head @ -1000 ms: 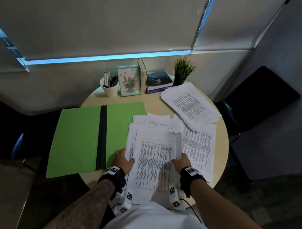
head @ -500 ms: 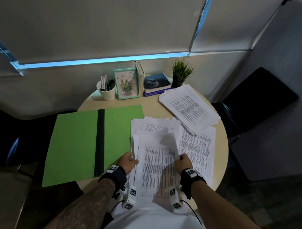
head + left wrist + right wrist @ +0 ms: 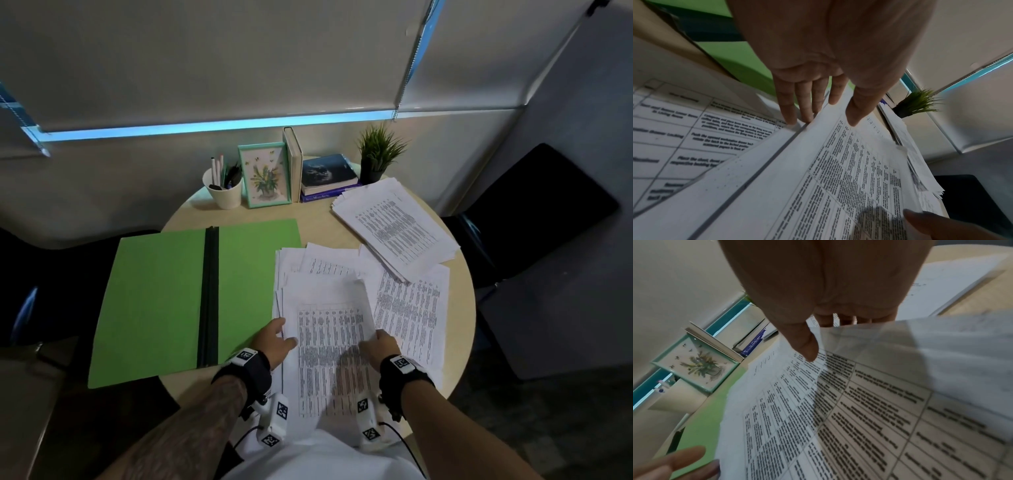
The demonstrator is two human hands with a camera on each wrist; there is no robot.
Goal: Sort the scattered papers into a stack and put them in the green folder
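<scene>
The green folder (image 3: 164,301) lies open on the left of the round table (image 3: 329,222). Beside it lies a loose pile of printed papers (image 3: 329,329), its top sheet (image 3: 849,170) a dense table of text. My left hand (image 3: 279,334) is at the pile's left edge, fingers (image 3: 803,105) straight along it and thumb (image 3: 857,113) on the top sheet. At the right edge my right hand (image 3: 378,339) pinches lifted sheets (image 3: 920,353), thumb (image 3: 807,347) on top and fingers hidden beneath. A second paper stack (image 3: 397,226) lies at the back right, over a loose sheet (image 3: 411,308).
Along the table's back stand a white pen cup (image 3: 224,192), a framed plant picture (image 3: 265,176), an upright book (image 3: 294,161), flat books (image 3: 327,174) and a small potted plant (image 3: 376,154). A black chair (image 3: 534,212) stands to the right. The wall is close behind.
My two hands have come slightly closer together on the sides of the middle pile, and the head view has shifted a little. The folder and far stack have not moved.
</scene>
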